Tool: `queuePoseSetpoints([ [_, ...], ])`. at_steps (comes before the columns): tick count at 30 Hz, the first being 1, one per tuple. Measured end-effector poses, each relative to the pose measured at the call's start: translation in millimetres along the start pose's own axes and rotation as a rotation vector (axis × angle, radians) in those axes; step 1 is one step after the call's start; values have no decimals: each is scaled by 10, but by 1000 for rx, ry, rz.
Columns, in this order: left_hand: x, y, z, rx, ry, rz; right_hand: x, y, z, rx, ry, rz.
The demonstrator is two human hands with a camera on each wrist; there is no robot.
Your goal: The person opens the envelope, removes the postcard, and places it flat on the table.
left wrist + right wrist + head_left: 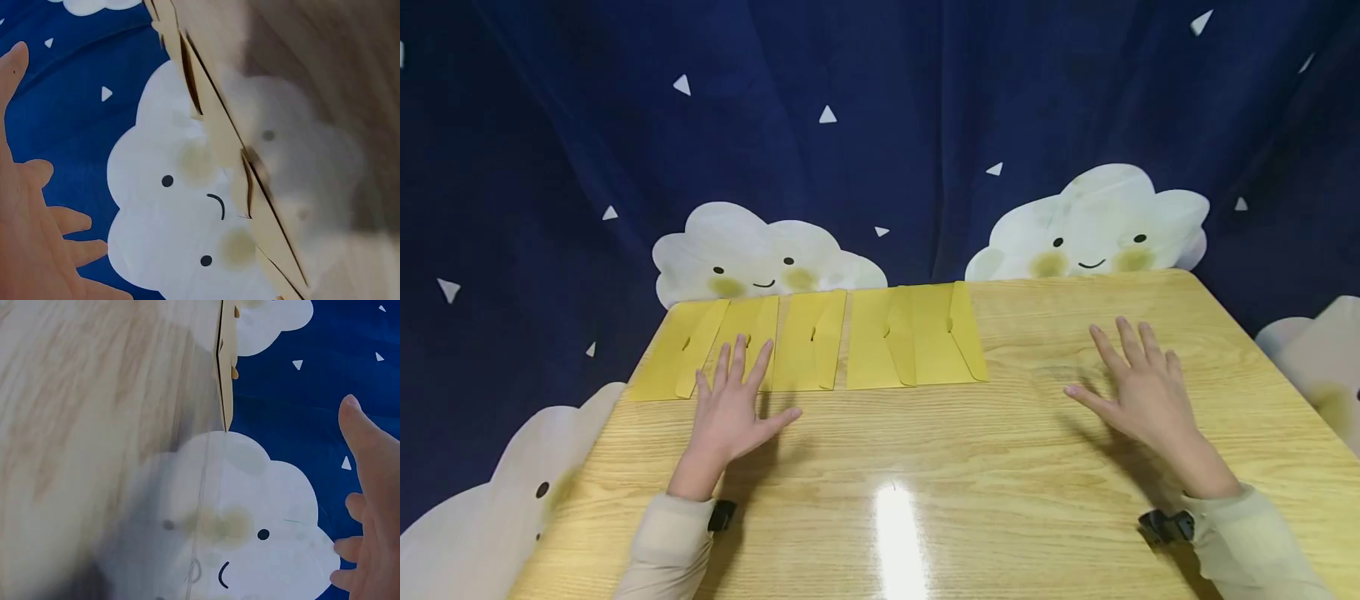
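Note:
Several yellow envelopes (880,350) lie in a row along the far left part of the table, their flaps on the right side and some overlapping. My left hand (733,412) is spread above the table, its fingertips overlapping the second envelope (741,321) from the left in the head view. To the right of the row, my right hand (1150,396) is held with fingers spread and thumb pointing left, over bare wood. Neither hand holds anything. In the left wrist view the envelopes (219,119) appear edge-on with their flaps slightly raised, apart from the left hand (31,219).
The light wooden table (1000,483) has a bright glare spot near its front. Behind it hangs a dark blue curtain (910,125) with white triangles and smiling clouds. Each wrist carries a small black device (1167,527) at the sleeve cuff.

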State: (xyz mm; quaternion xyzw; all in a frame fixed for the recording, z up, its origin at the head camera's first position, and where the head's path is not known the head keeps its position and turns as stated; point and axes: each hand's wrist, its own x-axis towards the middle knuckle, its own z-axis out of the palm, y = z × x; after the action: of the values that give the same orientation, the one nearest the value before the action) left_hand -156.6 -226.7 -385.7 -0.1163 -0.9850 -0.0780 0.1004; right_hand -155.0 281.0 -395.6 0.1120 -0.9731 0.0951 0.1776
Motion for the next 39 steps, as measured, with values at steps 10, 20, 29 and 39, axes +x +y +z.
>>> queuePoseSetpoints([
  [10,179,290,-133,-72,70,131,114,-91,-41,104,-44,-29],
  [20,447,518,-46,-253,188,272,329,-255,-18,247,-80,-13],
  [29,738,627,188,-408,31,209,568,-238,154,429,-190,13],
  [39,1038,761,463,-454,-107,251,798,-153,471,567,-275,-2],
])
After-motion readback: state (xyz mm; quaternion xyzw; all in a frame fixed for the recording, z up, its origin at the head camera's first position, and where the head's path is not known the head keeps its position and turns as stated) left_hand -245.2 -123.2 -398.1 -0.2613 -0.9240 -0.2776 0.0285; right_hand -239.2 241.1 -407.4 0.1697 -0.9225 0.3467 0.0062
